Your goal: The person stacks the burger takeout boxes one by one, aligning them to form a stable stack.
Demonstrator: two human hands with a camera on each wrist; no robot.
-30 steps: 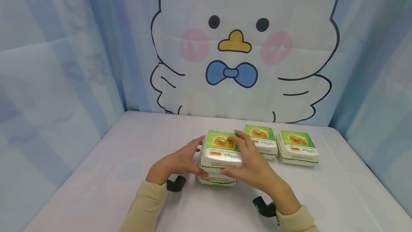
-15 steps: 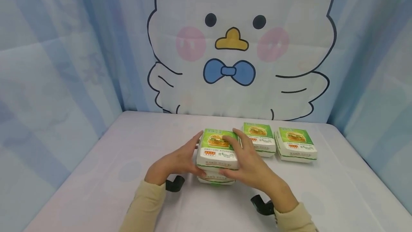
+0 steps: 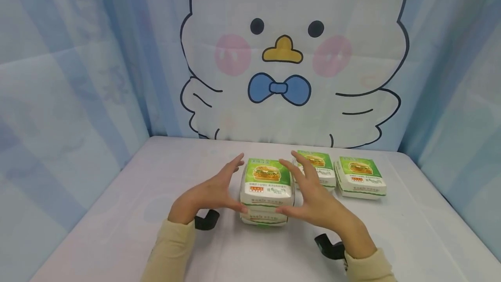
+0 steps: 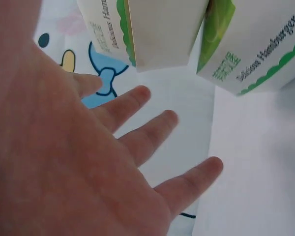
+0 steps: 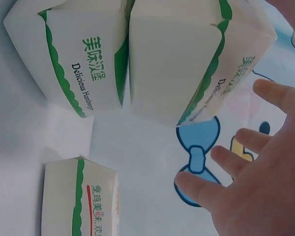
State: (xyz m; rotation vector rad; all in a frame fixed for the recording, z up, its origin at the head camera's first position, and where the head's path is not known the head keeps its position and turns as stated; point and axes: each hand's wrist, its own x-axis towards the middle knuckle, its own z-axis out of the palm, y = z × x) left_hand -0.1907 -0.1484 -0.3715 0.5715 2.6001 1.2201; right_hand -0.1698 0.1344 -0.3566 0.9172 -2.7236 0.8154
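Observation:
Two white-and-green hamburger boxes stand stacked on the table, the upper box [image 3: 267, 186] squarely over the lower box [image 3: 264, 218]. Left of the stack is my left hand [image 3: 211, 193], its fingers spread and straight. My right hand [image 3: 315, 197] is held at the right side, fingers likewise spread. In the head view both thumbs overlap the stack's front; whether they touch it I cannot tell. The left wrist view shows a gap between the fingers and the upper box [image 4: 162, 34]. In the right wrist view the fingers are also apart from the upper box [image 5: 172, 64].
Two more hamburger boxes lie flat behind and to the right, a nearer-to-stack box [image 3: 325, 173] partly behind my right fingers and a far-right box [image 3: 362, 177]. A white cloth covers the table [image 3: 156, 247]. Behind hangs a curtain [image 3: 282, 121] printed with a cartoon bird.
Both hands have let go of the upper box and drawn apart, the left hand to the left and the right hand to the right. The upper box stays on the lower one.

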